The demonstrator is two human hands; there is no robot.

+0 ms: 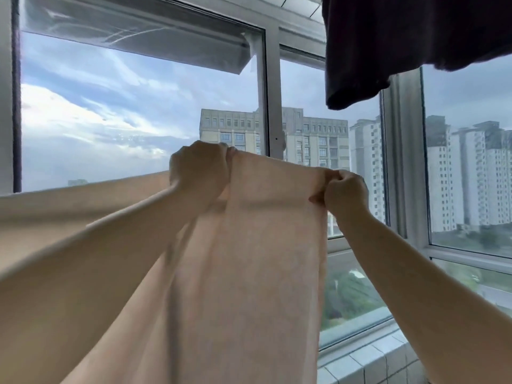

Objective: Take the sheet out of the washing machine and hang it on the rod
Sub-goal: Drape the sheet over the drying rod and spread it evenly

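While both arms are raised in front of the window (pixel 273 87), the person holds the pale peach sheet (pixel 266 245) up by its top edge. The left hand (pixel 198 173) is closed in a fist around a bunched part of this edge, and the right hand (pixel 346 191) pinches the edge between curled fingers and thumb. Between the two hands the edge is stretched almost flat, and the cloth hangs down from it in a long panel. More of the sheet goes out to the left, behind the left forearm.

No washing machine is in view, so I judge that the first part is done and the hanging is the step now. The rod itself I cannot see; a dark garment (pixel 388 45) hangs at the upper right, so the rod is probably above there.

To do this step well, I think the hands should keep the edge tight and level, lift it higher than the rod, and lay it over so that similar lengths fall on each side. The loose part on the left should be gathered first, or it may drag. It is better to place the sheet beside the dark garment, not on it.
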